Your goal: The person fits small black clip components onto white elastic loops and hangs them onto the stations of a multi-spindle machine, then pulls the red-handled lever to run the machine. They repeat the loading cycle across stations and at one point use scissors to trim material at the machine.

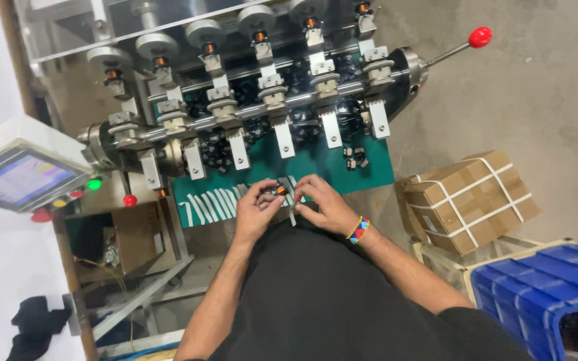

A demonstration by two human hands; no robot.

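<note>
One small coil with copper-coloured winding sits pinched between the fingertips of the left hand, just above the green mat on the tabletop. Right hand meets it from the other side, fingers clamped on a thin pale strip. Both wrists bend inward, forearms converging below the winding machine.

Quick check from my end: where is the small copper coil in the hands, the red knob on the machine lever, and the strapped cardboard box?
small copper coil point(281, 190), head view, on its orange winding between the fingertips.
red knob point(480, 36), head view, middle of the ball.
strapped cardboard box point(479, 194), head view, on its top face.
</note>
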